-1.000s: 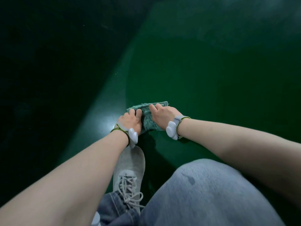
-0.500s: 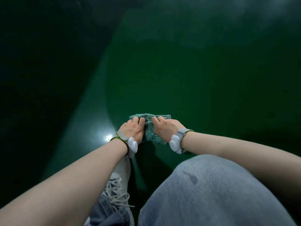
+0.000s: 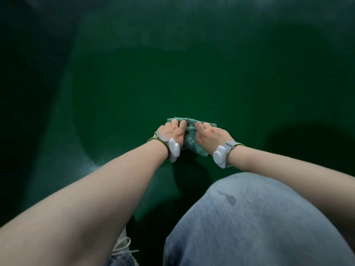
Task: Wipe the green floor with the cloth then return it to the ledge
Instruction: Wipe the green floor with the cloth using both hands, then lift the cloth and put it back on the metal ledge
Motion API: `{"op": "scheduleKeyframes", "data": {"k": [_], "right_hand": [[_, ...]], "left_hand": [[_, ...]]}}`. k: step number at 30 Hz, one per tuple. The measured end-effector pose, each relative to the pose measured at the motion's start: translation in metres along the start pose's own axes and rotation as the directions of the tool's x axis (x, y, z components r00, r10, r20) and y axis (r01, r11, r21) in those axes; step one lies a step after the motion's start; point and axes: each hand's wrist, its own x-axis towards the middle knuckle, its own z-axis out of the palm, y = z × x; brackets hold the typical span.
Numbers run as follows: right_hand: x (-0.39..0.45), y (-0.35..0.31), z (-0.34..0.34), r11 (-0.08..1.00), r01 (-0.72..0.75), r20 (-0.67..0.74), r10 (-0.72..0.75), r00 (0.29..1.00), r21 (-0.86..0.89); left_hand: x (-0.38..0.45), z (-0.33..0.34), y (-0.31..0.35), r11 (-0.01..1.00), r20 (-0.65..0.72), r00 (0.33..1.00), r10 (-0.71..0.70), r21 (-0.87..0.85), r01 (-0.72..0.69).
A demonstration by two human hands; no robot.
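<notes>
A small teal cloth (image 3: 192,135) with a dark squiggle pattern lies folded on the glossy green floor (image 3: 192,73) in the middle of the head view. My left hand (image 3: 172,131) presses down on its left part, fingers curled over the far edge. My right hand (image 3: 210,135) presses on its right part, fingers over the top. Both wrists carry white trackers on grey straps. Most of the cloth is hidden under the hands. No ledge can be made out.
My knee in light blue jeans (image 3: 249,217) fills the lower right. A grey laced shoe (image 3: 123,246) shows at the bottom, left of the knee. A paler green band (image 3: 57,150) runs along the floor's left side, with darkness beyond it.
Both hands have pushed the cloth forward and to the right across the floor, away from the shoe. The view has shifted with them, so the shoe has dropped to the bottom edge.
</notes>
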Motion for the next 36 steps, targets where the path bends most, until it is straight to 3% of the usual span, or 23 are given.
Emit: {"op": "scheduleKeyframes", "data": {"k": [4, 7, 10, 14, 16, 19, 23, 29, 36], "right_hand": [[-0.014, 0.004, -0.001, 0.996, -0.077, -0.047, 0.079, 0.996, 0.04], [-0.027, 0.003, -0.003, 0.926, -0.269, -0.093, 0.302, 0.949, 0.264], [-0.04, 0.009, -0.005, 0.775, -0.488, 0.009, 0.529, 0.848, 0.402], [-0.034, 0.004, -0.004, 0.629, -0.628, 0.146, 0.644, 0.751, 0.459], [-0.022, -0.005, -0.005, 0.586, -0.649, 0.18, 0.659, 0.73, 0.485], [-0.007, -0.016, -0.008, 0.626, -0.645, 0.202, 0.63, 0.75, 0.439], [0.01, -0.024, -0.019, 0.633, -0.62, 0.262, 0.57, 0.779, 0.464], [0.03, -0.033, -0.054, 0.694, -0.585, 0.306, 0.499, 0.811, 0.42], [0.027, -0.077, -0.172, 0.608, -0.623, 0.4, 0.478, 0.782, 0.492]], "left_hand": [[0.003, -0.001, -0.001, 0.984, -0.059, 0.997, -0.047, -0.173, 0.037], [-0.002, 0.005, -0.006, 0.925, -0.186, 0.96, -0.21, -0.357, 0.133], [-0.009, 0.007, -0.006, 0.808, -0.119, 0.892, -0.435, -0.49, 0.329], [-0.009, 0.001, -0.001, 0.683, -0.003, 0.845, -0.535, -0.591, 0.43], [-0.009, 0.0, 0.0, 0.591, 0.044, 0.831, -0.554, -0.682, 0.43], [-0.011, -0.005, -0.003, 0.416, 0.177, 0.814, -0.553, -0.788, 0.454], [-0.006, -0.007, -0.01, 0.19, 0.332, 0.823, -0.462, -0.869, 0.457], [-0.011, -0.021, -0.038, 0.317, 0.29, 0.823, -0.489, -0.82, 0.477], [-0.082, -0.093, -0.074, 0.199, 0.235, 0.832, -0.503, -0.905, 0.376]]}}
